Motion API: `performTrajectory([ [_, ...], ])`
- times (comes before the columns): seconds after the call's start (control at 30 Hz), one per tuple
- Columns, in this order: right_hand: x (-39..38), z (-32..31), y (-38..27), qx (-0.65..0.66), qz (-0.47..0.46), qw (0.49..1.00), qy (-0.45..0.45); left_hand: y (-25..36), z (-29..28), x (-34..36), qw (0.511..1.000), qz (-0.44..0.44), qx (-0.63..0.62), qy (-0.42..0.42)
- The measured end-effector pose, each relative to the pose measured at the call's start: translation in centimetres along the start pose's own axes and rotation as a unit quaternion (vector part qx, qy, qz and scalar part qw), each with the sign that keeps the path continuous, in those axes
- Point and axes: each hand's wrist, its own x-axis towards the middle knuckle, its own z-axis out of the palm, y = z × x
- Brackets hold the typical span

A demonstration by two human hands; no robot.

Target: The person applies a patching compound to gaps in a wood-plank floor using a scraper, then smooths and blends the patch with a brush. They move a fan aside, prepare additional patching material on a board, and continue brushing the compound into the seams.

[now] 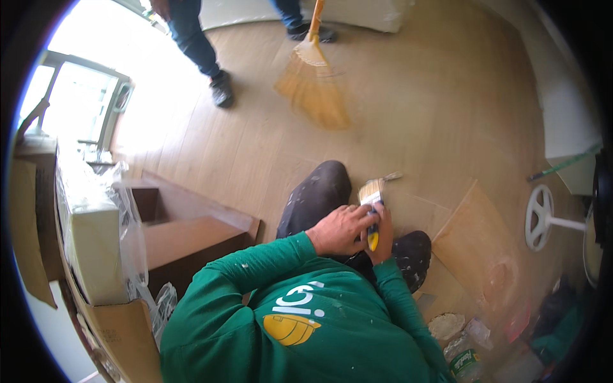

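My right hand (382,234) grips a paintbrush (371,191) with pale bristles, a metal band and a blue and yellow handle. The bristles point away from me, over the floor beyond my knees. From the left, my left hand (338,230) reaches across with its fingers bent against the handle; its fingertips are partly hidden. Just past the bristles, a small greyish object (392,177) lies on the floor, too small to make out. My dark trousers (316,195) and green sleeves carry pale specks.
Ahead, another person in jeans (195,38) stands by a straw broom (314,83). Brown wooden panels (191,239) and a plastic-wrapped box (96,255) are at left. At right are a brown sheet (469,233), a white wheel-shaped piece (539,218) and a green-labelled plastic bottle (465,364).
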Motion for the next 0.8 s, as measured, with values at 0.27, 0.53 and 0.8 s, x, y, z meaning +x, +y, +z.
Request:
performTrajectory([
  [0.27, 11.2, 10.3, -2.1, -0.023, -0.016, 0.99, -0.141, -8.9, -5.9, -8.2, 0.951, -0.111, -0.085, 0.275],
  [0.53, 12.6, 26.3, -0.1, -0.099, -0.087, 0.855, -0.501, -30.2, 2.7, -26.5, 0.496, -0.636, -0.127, 0.576],
  [0.8, 20.6, 36.6, 9.8, -0.013, -0.069, 0.873, -0.482, -46.1, -2.4, -20.0, 0.555, -0.635, 0.007, 0.537],
])
